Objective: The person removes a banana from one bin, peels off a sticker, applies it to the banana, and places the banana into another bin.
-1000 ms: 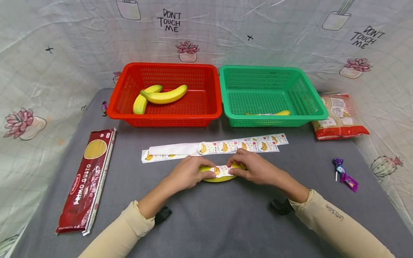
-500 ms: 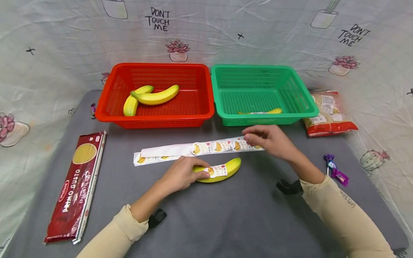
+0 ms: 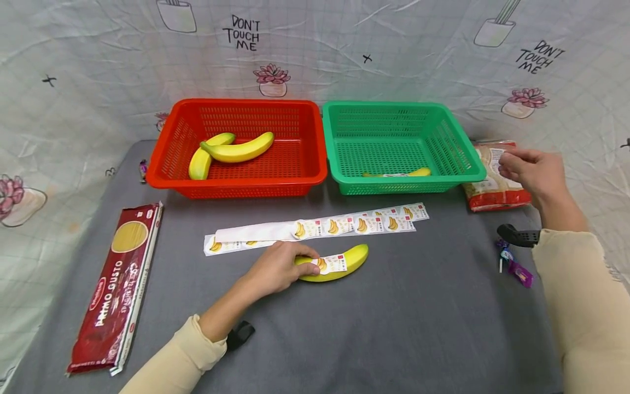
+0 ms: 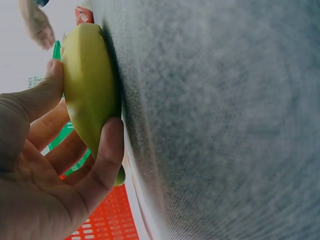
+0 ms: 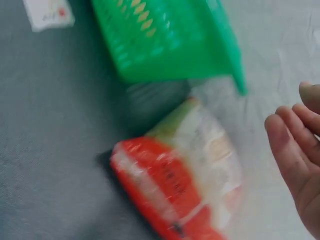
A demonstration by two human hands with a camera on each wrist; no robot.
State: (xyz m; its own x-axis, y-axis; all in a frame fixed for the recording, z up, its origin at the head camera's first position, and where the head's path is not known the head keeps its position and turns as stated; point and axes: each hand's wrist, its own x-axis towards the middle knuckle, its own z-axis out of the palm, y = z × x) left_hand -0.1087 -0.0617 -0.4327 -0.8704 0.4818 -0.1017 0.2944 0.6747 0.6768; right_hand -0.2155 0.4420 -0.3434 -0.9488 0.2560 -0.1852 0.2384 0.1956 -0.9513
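My left hand (image 3: 279,267) holds the left end of a yellow banana (image 3: 356,259) lying on the grey table. A white label sticker (image 3: 337,264) with a banana picture is on its top. The left wrist view shows thumb and fingers around the banana (image 4: 89,70). Over at the right, my raised right hand (image 3: 537,174) is in front of a red-and-clear food bag (image 3: 497,198), fingers loosely bent. From the right wrist view, the right hand (image 5: 300,155) holds nothing and is apart from the bag. Beyond the banana lie strips of banana stickers (image 3: 332,226).
A red basket (image 3: 246,189) with two bananas stands at the back. Beside it is a green basket (image 3: 418,186) with a labelled banana inside. A spaghetti pack (image 3: 118,290) lies at left. A lollipop (image 3: 503,251) and a purple-wrapped candy (image 3: 520,273) are at right.
My right hand has let go of the banana's right end and moved up and far right, past the sticker strips. The left hand keeps its hold on the banana.
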